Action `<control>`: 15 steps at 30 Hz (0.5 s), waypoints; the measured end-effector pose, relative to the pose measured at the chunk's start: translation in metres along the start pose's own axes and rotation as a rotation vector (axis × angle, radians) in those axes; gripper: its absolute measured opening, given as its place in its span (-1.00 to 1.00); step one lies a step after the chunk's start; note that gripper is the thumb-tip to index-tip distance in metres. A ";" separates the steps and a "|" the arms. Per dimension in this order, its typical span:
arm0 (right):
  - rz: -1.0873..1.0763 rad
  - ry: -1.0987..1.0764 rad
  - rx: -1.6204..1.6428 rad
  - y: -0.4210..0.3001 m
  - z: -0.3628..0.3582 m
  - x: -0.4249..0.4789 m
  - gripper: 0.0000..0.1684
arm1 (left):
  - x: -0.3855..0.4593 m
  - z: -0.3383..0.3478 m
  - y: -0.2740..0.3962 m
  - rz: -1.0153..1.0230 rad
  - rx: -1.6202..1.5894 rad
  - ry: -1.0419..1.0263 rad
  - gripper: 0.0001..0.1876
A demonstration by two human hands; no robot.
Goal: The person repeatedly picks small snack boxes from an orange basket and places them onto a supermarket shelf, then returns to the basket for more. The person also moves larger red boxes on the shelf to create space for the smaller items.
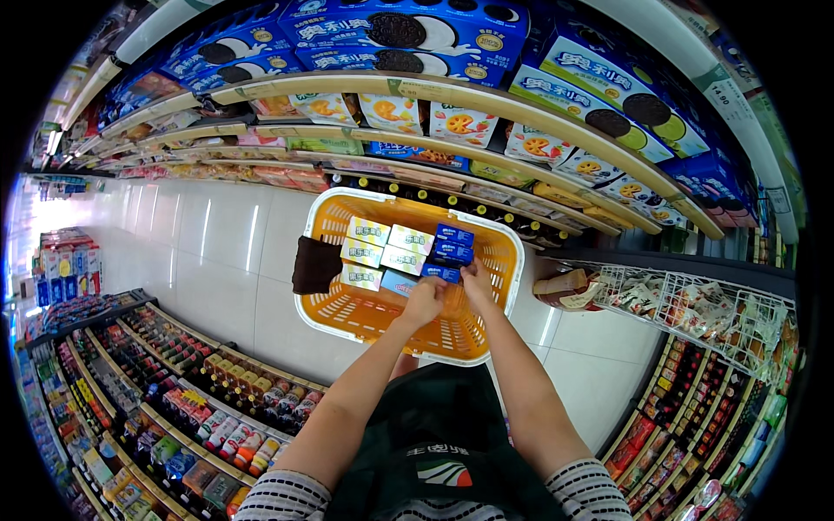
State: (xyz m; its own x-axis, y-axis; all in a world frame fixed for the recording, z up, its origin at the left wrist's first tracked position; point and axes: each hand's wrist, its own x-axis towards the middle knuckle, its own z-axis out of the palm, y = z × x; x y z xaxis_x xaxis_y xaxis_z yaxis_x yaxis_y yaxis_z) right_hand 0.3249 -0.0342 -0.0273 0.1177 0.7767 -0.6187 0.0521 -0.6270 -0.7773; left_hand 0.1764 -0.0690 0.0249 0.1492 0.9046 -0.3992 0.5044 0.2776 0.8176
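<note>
An orange plastic shopping basket (pixel 326 314) with a pale rim stands before me. Inside it lie several white and yellow snack boxes (pixel 404 258), a light blue box (pixel 397 282) and a column of dark blue boxes (pixel 452 253) at the right. My left hand (pixel 427 301) touches the near edge of the lowest dark blue box. My right hand (pixel 476 281) is at that box's right end, thumb and fingers against it. The box is between my two hands, partly hidden by the fingers. A dark brown cloth (pixel 316 266) hangs over the basket's left rim.
Shelves of Oreo cartons (pixel 404 36) and fruit snack boxes (pixel 464 124) rise beyond the basket. A white wire rack (pixel 700 312) with packets juts out at the right. Shelves of bottles (pixel 228 436) stand at the lower left, packaged goods (pixel 677 404) at the lower right.
</note>
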 end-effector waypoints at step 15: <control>0.027 -0.031 -0.134 0.022 -0.002 0.025 -0.37 | -0.019 0.011 -0.004 -0.010 0.706 -0.249 -0.60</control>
State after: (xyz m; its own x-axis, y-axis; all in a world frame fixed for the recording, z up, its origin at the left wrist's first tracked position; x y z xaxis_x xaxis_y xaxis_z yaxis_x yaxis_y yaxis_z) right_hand 0.3307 -0.0284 -0.0599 0.0907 0.7597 -0.6439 0.1811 -0.6484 -0.7395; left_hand 0.1814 -0.0909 0.0247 0.2877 0.7803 -0.5553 0.9200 -0.0641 0.3866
